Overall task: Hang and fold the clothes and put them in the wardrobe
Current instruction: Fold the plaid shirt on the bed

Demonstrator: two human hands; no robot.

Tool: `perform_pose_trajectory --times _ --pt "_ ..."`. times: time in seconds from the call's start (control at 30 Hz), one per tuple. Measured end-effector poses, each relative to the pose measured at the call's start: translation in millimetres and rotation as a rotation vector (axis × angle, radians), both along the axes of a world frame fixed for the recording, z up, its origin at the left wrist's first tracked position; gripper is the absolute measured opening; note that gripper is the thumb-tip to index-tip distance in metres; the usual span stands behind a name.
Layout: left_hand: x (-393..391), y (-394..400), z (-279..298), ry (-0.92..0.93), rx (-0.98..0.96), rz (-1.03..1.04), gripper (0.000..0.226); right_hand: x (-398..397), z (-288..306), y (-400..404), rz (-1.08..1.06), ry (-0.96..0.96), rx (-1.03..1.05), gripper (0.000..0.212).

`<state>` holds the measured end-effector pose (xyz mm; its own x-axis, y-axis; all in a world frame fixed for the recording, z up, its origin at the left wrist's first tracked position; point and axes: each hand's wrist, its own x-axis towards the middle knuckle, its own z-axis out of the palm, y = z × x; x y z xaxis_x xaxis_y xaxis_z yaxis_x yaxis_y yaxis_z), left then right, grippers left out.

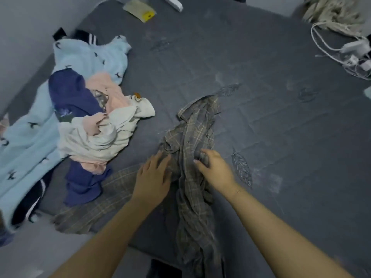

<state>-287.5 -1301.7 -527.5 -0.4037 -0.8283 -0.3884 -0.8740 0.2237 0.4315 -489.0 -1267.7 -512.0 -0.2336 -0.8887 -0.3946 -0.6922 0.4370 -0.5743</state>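
A crumpled grey plaid shirt [195, 137] lies on the dark grey bed [271, 121], stretching from the middle toward the near edge. My left hand [154, 175] rests flat on its left part, fingers fairly straight. My right hand [214, 167] has its fingers curled into the shirt's fabric near a button. To the left sits a heap of clothes [88, 121]: a light blue garment with dark bird prints, navy, peach and cream pieces.
White cables and chargers [353, 57] lie at the bed's far right, beside a shaggy beige throw [333, 13]. A yellowish packet [140, 10] and a white object [174, 3] lie at the far edge. A grey wall runs along the left.
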Motion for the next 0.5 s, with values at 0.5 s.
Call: perform_pose_trajectory --times 0.5 --pt "-7.5 -67.5 -154.8 0.352 0.127 0.359 0.035 -14.0 -151.4 -18.2 -0.832 -0.584 -0.296 0.024"
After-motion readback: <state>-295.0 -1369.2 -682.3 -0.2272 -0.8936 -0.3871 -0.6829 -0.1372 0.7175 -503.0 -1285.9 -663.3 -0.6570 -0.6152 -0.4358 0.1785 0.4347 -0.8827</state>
